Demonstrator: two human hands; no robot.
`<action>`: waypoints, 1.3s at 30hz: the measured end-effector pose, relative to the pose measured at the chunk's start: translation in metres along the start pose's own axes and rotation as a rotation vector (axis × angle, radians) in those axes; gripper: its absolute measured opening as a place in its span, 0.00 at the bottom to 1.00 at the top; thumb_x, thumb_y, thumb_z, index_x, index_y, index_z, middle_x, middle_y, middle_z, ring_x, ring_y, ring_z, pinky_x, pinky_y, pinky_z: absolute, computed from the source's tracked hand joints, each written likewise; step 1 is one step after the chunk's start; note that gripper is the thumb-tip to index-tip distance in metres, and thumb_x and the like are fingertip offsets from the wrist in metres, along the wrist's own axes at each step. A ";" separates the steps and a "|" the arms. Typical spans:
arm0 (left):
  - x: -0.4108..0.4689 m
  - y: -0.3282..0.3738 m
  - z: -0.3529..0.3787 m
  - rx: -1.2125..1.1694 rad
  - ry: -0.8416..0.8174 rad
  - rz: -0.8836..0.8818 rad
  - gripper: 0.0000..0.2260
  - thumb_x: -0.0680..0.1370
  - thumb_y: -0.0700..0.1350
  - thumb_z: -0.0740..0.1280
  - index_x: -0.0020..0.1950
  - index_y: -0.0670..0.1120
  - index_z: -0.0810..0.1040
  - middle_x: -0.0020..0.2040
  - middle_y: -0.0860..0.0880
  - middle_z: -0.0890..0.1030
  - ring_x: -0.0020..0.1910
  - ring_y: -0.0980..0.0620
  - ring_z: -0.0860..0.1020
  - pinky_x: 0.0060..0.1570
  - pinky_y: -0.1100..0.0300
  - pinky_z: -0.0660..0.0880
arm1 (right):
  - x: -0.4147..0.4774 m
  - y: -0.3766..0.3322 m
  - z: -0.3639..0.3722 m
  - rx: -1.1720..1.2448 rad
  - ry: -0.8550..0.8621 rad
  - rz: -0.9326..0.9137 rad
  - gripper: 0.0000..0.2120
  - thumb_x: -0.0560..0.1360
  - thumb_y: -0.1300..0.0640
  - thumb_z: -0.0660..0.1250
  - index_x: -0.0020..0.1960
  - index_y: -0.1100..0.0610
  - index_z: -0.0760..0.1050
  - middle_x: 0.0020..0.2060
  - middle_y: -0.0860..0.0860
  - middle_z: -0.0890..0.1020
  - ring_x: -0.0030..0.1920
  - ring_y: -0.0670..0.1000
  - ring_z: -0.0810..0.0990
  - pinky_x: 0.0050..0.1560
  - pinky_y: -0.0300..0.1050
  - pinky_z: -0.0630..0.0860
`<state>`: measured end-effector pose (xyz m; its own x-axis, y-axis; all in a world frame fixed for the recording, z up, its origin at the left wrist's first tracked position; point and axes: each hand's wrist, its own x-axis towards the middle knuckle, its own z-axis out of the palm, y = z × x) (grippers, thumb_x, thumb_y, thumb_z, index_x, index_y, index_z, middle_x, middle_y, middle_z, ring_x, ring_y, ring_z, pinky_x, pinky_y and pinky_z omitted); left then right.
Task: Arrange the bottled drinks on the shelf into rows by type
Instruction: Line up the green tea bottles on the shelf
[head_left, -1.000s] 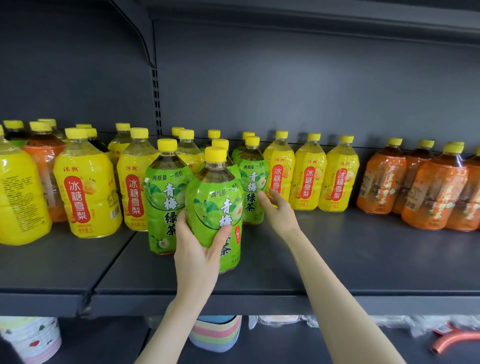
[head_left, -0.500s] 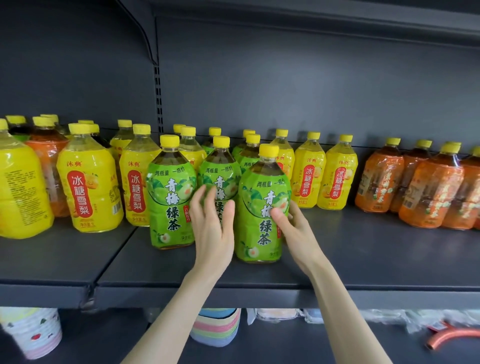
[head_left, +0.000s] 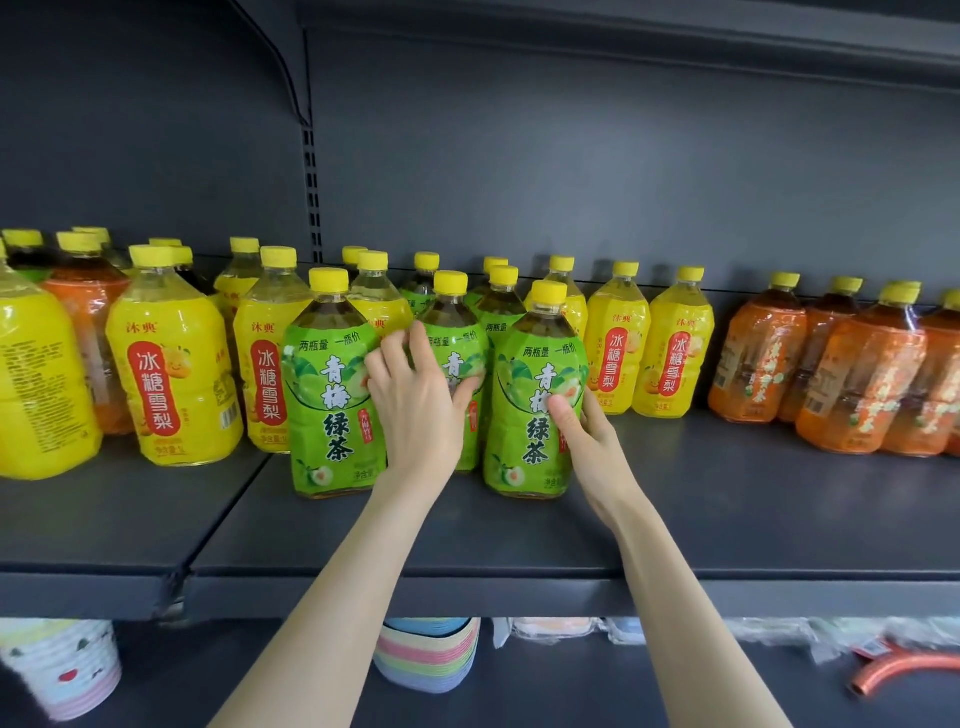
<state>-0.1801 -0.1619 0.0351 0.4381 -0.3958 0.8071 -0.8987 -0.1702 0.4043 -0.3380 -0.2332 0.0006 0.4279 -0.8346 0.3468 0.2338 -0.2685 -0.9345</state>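
In the head view, the right green-tea bottle (head_left: 535, 395), which was held off the shelf (head_left: 727, 519) a second ago, now stands upright near its front edge. The right hand (head_left: 587, 441) has come round it, its grip clamped with the thumb on the label and the fingers behind the far side. The left hand (head_left: 415, 410), which let go half a second ago, has reached between the front bottles, and its grip is now curled round the middle green-tea bottle (head_left: 452, 322) one place further back. The left green-tea bottle (head_left: 332, 395) has not moved. The green teas are therefore gathering into a block, but it is still ragged. More of them stand behind, among the yellow pear-drink bottles (head_left: 171, 374). The orange-labelled bottles (head_left: 862, 384) stand well apart to the right. The middle bottle probably has to come forward or be straightened next. It is touching its neighbours, so they could rock.
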 end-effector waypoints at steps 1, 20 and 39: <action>-0.001 0.001 0.001 -0.028 0.010 0.010 0.31 0.67 0.49 0.76 0.63 0.35 0.71 0.56 0.34 0.74 0.53 0.36 0.73 0.49 0.45 0.72 | 0.000 0.000 -0.001 -0.002 0.002 -0.006 0.27 0.73 0.46 0.66 0.70 0.50 0.68 0.61 0.46 0.81 0.59 0.44 0.81 0.52 0.38 0.79; -0.043 -0.024 -0.047 -0.496 0.184 -0.008 0.25 0.73 0.51 0.70 0.66 0.42 0.72 0.66 0.41 0.74 0.67 0.46 0.71 0.64 0.54 0.69 | 0.007 0.004 0.013 -0.057 0.015 0.005 0.20 0.78 0.50 0.65 0.69 0.49 0.70 0.59 0.45 0.82 0.57 0.43 0.81 0.50 0.36 0.79; -0.053 -0.041 -0.026 -0.594 0.123 0.009 0.27 0.78 0.60 0.58 0.74 0.52 0.57 0.73 0.53 0.61 0.73 0.60 0.57 0.70 0.64 0.56 | 0.024 0.003 0.026 -0.148 0.025 -0.019 0.19 0.73 0.43 0.69 0.62 0.45 0.76 0.66 0.54 0.74 0.61 0.50 0.79 0.57 0.48 0.80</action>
<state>-0.1661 -0.1110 -0.0129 0.4615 -0.2818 0.8412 -0.7517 0.3795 0.5395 -0.3046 -0.2417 0.0077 0.4020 -0.8399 0.3646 0.1095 -0.3512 -0.9299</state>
